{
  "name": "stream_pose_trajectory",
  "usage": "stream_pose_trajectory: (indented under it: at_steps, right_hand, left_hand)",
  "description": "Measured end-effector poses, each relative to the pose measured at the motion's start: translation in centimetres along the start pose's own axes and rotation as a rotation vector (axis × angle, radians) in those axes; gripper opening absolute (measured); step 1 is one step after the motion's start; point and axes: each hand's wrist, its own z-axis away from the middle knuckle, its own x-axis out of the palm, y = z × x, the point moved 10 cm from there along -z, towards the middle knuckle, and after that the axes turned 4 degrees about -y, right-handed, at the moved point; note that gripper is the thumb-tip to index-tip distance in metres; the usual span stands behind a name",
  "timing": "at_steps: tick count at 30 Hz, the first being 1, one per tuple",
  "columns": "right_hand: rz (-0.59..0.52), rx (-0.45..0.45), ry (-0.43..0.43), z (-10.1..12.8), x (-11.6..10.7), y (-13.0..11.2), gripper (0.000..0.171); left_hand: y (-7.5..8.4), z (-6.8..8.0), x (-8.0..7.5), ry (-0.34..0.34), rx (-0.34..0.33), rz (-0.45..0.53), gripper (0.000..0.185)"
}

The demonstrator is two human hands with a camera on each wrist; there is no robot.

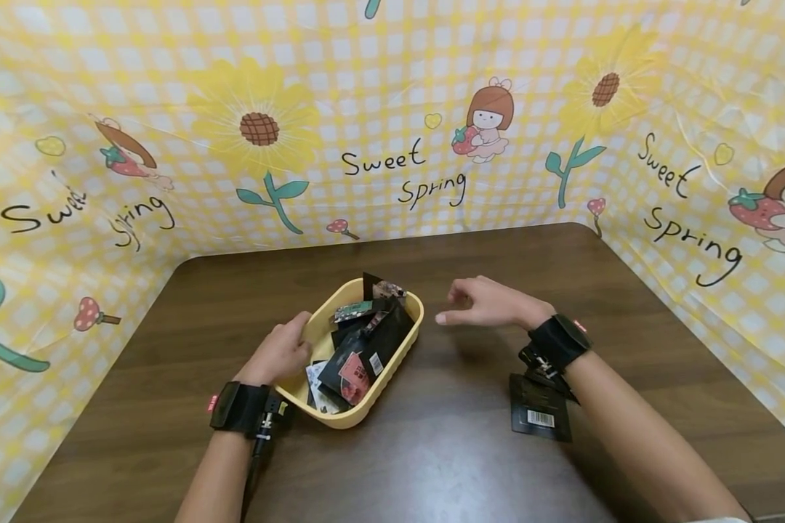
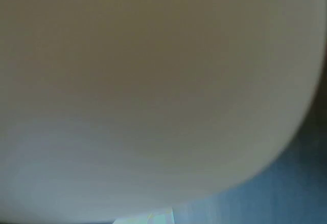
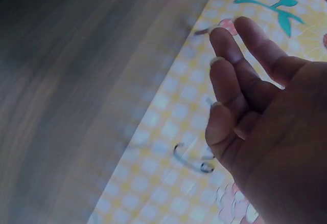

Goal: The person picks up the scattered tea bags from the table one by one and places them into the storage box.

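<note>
The table is dark wood-grain with a slight sheen; the tray is smooth matt yellow plastic; the packets are glossy.

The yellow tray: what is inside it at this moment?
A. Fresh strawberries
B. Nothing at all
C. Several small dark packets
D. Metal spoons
C. In the head view the yellow tray holds a heap of small dark packets, while the left hand grips its near-left rim and the right hand hovers beside it, holding nothing.
</note>
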Motion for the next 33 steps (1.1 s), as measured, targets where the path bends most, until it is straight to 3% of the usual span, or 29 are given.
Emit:
stream_pose_trajectory:
  at_steps: [8,16,21,28,33]
  right_hand:
    - [0.035,0.162,-0.09,3.8,0.7,5.2,0.082]
    - [0.055,0.319,-0.167,7.5,1.6,9.8,0.075]
    - [0.041,0.38,-0.179,9.2,2.2,11.4,0.077]
    - [0.051,0.417,-0.188,10.6,2.5,12.6,0.047]
    - [0.02,0.456,-0.183,11.3,2.7,13.1,0.06]
  left_hand:
    - [-0.4,0.2,-0.4,0.001,-0.005,0.007,0.036]
    - [-0.5,0.3,-0.1,-0.014,-0.012,0.011,0.037]
    - [-0.4,0.2,0.0,-0.024,-0.019,0.017,0.038]
    - [-0.3,0.1,0.2,-0.03,-0.025,0.035,0.037]
    - [-0.1,-0.1,0.3,-0.024,-0.013,0.027,0.037]
